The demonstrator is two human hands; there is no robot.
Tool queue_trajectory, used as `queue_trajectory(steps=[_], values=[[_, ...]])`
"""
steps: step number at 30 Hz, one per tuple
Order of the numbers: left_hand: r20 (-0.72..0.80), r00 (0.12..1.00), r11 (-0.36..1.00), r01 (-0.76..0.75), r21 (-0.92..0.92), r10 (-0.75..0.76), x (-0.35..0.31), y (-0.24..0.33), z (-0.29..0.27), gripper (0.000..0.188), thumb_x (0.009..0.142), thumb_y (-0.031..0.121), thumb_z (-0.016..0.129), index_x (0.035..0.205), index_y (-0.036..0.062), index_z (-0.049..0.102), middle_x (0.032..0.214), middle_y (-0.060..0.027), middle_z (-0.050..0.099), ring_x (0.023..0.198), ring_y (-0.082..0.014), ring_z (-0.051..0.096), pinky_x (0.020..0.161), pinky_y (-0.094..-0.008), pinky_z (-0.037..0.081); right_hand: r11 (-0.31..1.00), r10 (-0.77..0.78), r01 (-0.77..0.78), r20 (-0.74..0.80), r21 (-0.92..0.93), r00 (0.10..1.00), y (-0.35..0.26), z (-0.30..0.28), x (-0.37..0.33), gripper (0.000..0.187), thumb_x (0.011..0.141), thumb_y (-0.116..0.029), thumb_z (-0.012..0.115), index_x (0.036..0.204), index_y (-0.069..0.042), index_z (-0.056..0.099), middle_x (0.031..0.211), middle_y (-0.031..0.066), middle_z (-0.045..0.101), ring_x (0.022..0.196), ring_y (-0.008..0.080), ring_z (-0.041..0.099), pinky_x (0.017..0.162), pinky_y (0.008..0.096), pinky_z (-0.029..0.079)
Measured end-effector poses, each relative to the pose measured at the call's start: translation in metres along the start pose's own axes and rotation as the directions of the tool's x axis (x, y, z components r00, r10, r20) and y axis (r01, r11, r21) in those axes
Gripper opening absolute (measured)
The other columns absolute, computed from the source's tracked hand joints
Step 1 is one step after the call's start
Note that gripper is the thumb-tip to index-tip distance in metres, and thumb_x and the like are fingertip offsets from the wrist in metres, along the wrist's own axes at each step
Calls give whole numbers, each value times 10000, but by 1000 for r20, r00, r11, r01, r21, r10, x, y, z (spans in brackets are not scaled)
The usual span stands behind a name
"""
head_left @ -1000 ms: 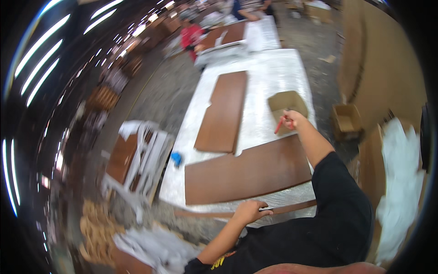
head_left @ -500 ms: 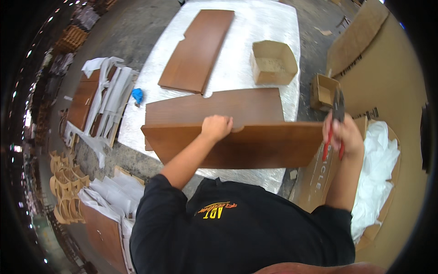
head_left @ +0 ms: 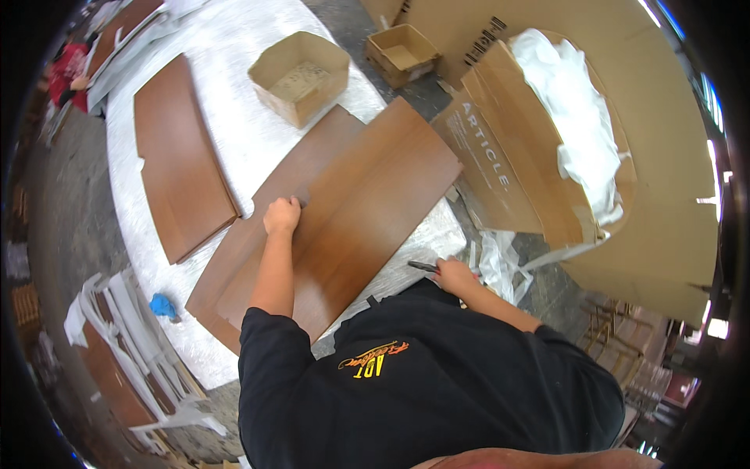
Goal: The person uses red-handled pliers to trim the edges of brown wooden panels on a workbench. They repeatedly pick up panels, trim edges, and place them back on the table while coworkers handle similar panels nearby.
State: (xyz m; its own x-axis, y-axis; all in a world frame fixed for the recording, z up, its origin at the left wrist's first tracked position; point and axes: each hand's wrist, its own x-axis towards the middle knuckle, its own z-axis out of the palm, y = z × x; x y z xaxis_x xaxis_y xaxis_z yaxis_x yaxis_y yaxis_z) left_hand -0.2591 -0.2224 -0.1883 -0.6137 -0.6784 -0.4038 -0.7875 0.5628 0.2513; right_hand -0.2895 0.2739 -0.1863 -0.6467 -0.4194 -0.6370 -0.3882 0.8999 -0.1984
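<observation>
- Left hand (head_left: 282,216): fingers curled over the far long edge of the upper brown wooden panel with a notched edge (head_left: 371,199); edge gripped right beside the notch.
- Upper panel: extended from the left hand to upper right and lower left, its broad face to the hand's right. Whether it is fully flat or slightly lifted cannot be told.
- Right hand (head_left: 456,278): closed around dark metal pliers with red handles (head_left: 423,266); handles mostly hidden by the fingers. Tip pointed left, near the upper panel's near edge, apart from it.
- Lower brown wooden panel (head_left: 316,144): partly covered by the upper panel, exposed along its far side.
- 1 more brown wooden panel (head_left: 178,156): laid farther left on the table wrapped in shiny plastic film (head_left: 226,47).
- Open brown cardboard box (head_left: 298,92): placed on the table, beyond the 2 overlapped panels.
- Crumpled blue object (head_left: 162,306): left of the lower panel, at the table's edge.
</observation>
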Motion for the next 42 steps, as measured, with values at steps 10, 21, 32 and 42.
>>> queue_trajectory(steps=[10,21,32,42], values=[[-295,955,995,-21,-97,-9,-2,-30,-6,417,988,363,591,1175,11,714,1185,-254,708,1168,-420,657,1019,-501,515,941,-335,323,-131,-103,933,-33,9,62,366,818,-159,786,1136,-37,652,1292,247,553,1145,443,620,967,509,531],[-233,298,354,898,-262,-926,-234,-189,86,1039,903,719,627,1614,37,299,1678,-241,274,1558,-401,251,1207,-661,240,940,4,171,-514,294,858,-2,-191,299,862,823,-572,816,1344,75,588,1365,298,614,1270,415,601,1079,445,471],[-242,373,440,819,-367,-896,-238,-302,81,1136,869,830,560,1632,49,247,1666,-270,268,1560,-409,236,1213,-658,233,975,-147,214,-539,64,829,-101,-165,313,861,813,-688,752,1206,75,681,1150,266,716,1124,403,677,990,442,517],[-86,493,416,614,-670,-866,-244,-380,59,932,760,712,807,1202,-95,657,1201,-269,707,1145,-398,666,1023,-455,507,949,-76,166,-317,267,946,-142,-169,309,829,785,-711,769,1022,82,717,1038,269,737,981,384,717,895,447,546]])
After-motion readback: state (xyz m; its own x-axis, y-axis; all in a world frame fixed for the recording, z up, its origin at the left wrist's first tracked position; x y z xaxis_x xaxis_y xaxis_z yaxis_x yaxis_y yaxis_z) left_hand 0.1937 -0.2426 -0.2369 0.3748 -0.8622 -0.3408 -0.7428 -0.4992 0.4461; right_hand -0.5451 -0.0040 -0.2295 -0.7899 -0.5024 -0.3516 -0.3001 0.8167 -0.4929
